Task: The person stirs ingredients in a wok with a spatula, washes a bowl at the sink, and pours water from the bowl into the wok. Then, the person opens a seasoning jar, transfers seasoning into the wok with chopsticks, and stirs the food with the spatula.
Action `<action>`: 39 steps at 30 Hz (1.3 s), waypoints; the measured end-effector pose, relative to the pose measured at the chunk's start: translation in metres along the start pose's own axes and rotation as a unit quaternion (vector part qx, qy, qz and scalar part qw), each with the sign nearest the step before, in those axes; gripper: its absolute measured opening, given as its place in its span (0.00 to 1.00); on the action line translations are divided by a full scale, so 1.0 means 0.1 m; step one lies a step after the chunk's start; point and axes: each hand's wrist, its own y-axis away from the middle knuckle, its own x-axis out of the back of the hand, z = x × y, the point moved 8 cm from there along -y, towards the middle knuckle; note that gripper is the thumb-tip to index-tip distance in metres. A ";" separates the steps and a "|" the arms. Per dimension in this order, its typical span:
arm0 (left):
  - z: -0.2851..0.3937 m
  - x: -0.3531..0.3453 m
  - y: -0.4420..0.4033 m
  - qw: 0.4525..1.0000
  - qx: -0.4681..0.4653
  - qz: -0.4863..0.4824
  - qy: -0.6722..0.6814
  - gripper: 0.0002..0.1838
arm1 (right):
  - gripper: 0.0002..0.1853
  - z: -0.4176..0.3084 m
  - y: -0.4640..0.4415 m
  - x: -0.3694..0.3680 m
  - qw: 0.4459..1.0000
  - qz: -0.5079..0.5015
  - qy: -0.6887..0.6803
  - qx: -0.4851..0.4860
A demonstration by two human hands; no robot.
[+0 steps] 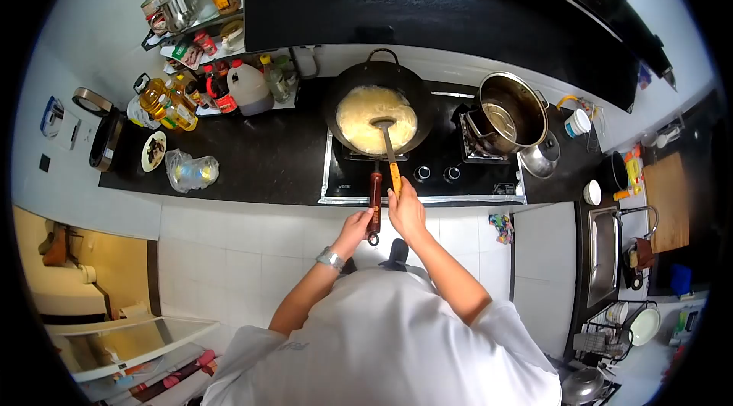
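A dark wok sits on the left burner with a layer of pale yellow egg-like mixture spread in it. My left hand is wrapped round the wok's reddish-brown handle near its ring end. In my right hand is the yellow handle of a metal ladle. Its rounded dark head rests in the yellow mixture, and its shaft slants back over the wok's near rim. Both hands are close together in front of the stove's front edge.
A large steel pot stands on the right burner, with a glass lid beside it. Bottles and an oil jug crowd the left rear counter. Nearer are a plate of food and a plastic bag. A range hood overhangs the back.
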 end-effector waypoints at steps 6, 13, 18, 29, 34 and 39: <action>-0.03 0.05 0.04 0.999 0.004 -0.014 -0.037 0.20 | 0.31 0.11 0.24 0.06 0.999 0.013 -0.019 -0.035; -0.72 0.74 -0.19 0.996 0.088 -0.017 0.004 0.26 | 0.28 1.29 0.83 0.63 0.982 0.085 -0.059 -0.160; -0.96 1.35 0.01 0.983 0.144 0.110 0.005 0.25 | 0.19 3.00 1.29 1.19 0.935 0.209 -0.073 -0.278; -1.84 0.59 0.08 0.939 0.269 0.213 0.034 0.20 | 0.14 6.61 0.76 3.45 0.736 0.355 -0.383 -0.431; -1.51 -0.86 -0.17 0.942 0.172 0.176 -0.229 0.15 | 0.21 7.81 0.02 4.56 0.693 0.443 -0.405 -0.399; -1.31 -1.59 -0.41 0.923 0.121 0.099 -0.350 0.10 | 0.25 8.47 -0.47 4.86 0.626 0.438 -0.455 -0.456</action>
